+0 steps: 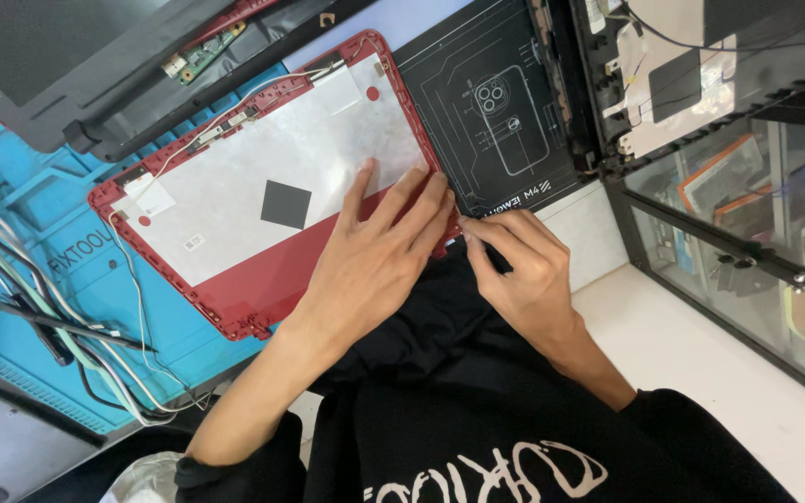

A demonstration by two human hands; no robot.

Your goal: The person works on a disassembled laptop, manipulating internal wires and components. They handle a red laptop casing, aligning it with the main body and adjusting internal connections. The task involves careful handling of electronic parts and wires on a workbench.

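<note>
Here, the scene is being set out line by line.

Left hand (379, 261): it is being pressed flat, fingers spread, on the lower right part of the red laptop lid shell (263, 186); nothing is being pinched.

Right hand (524, 270): its fingertips are being drawn together at the shell's corner, just beside the left fingertips; whether a small part is being pinched cannot be told.

Shell's place: it is being held inner face up on the blue work mat (39, 224), stretching away from the hands toward the far left.

Handling: judged from the thin plastic rim and foil lining, the shell is being taken as light, fairly stiff yet crackable at its clips; hold is best being taken along the rim, beside the present grip, clear of the white antenna cables (235, 107).

Beyond the grip: a black schematic mat (505, 121) is lying just past the fingers, a glass case (747, 233) to the right.

Hidden: the corner under the fingertips is being covered; a dark laptop base (95, 84) is being cut off above.
</note>
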